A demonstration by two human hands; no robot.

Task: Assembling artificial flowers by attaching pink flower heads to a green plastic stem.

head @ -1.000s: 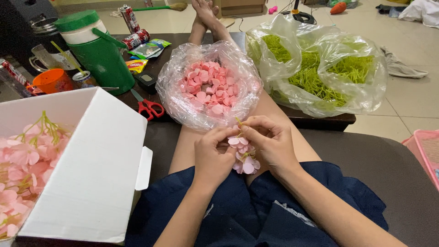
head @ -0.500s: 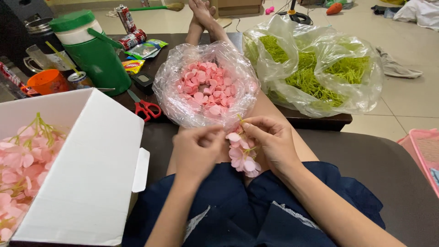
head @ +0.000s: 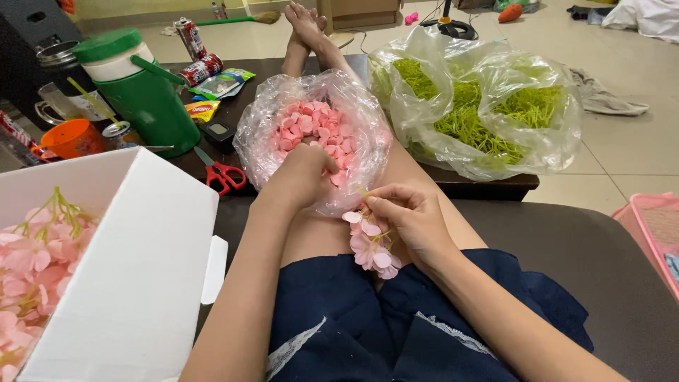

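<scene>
Fingers of the left hand [head: 305,175] dig into the clear bag [head: 258,134] of pink petals [head: 311,127] (grip hidden); right hand [head: 410,219] pinches a flower sprig [head: 369,244].

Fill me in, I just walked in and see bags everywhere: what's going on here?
A seated person is putting together artificial flowers. The left hand reaches into a clear bag of pink petals resting on their legs, while the right hand pinches a green stem with a pink flower sprig over their lap. A white box at their left holds finished pink flowers. A bag of green stems sits on the dark table, red scissors nearby.
</scene>
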